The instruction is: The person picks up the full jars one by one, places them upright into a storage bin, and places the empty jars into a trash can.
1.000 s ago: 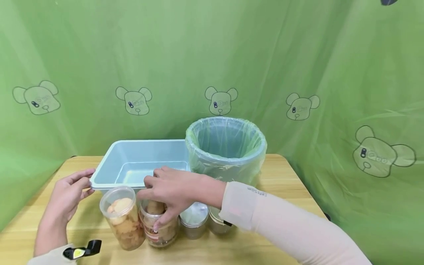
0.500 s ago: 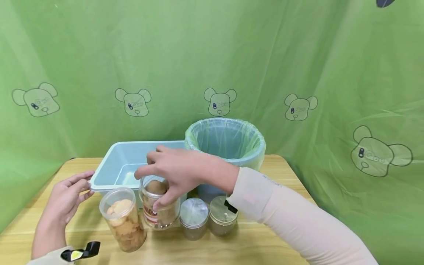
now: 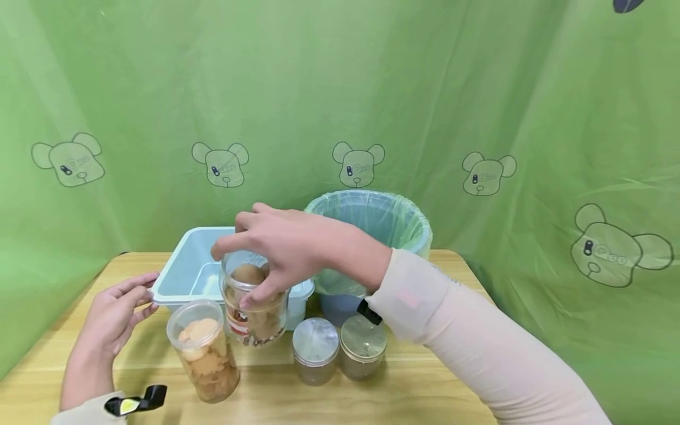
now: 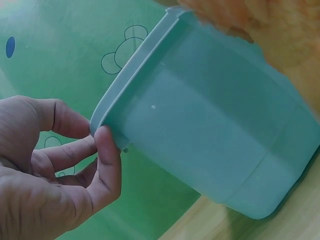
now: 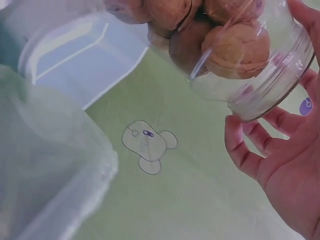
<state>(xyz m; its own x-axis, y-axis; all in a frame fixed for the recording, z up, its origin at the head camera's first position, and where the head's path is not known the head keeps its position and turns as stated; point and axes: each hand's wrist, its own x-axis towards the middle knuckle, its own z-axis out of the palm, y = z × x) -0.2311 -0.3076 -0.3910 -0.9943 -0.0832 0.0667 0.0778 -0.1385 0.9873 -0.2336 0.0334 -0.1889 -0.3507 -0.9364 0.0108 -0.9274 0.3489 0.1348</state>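
Note:
In the head view my left hand (image 3: 114,316) pinches the left front corner of a pale blue plastic basin (image 3: 175,260); thumb and forefinger meet at its rim in the left wrist view. My right hand (image 3: 287,245) grips a clear jar (image 3: 260,321) by its neck, raised in front of the basin. Through its wall in the right wrist view several walnuts (image 5: 237,50) show, and the head view shows part of a red and white label. Left of it stands a tall clear tub (image 3: 209,369) of pale orange pieces, tilted in this view.
Two small lidded jars (image 3: 316,348) stand side by side near the table's front. Behind them is a blue bin (image 3: 334,304) lined with a thin green bag (image 3: 417,230), partly hidden by my right arm. A green curtain (image 3: 287,88) hangs behind the wooden table (image 3: 419,392).
My right hand has raised the walnut jar off the table and carried it up towards the basin. The two lidded jars are now uncovered. My left hand stays on the basin rim.

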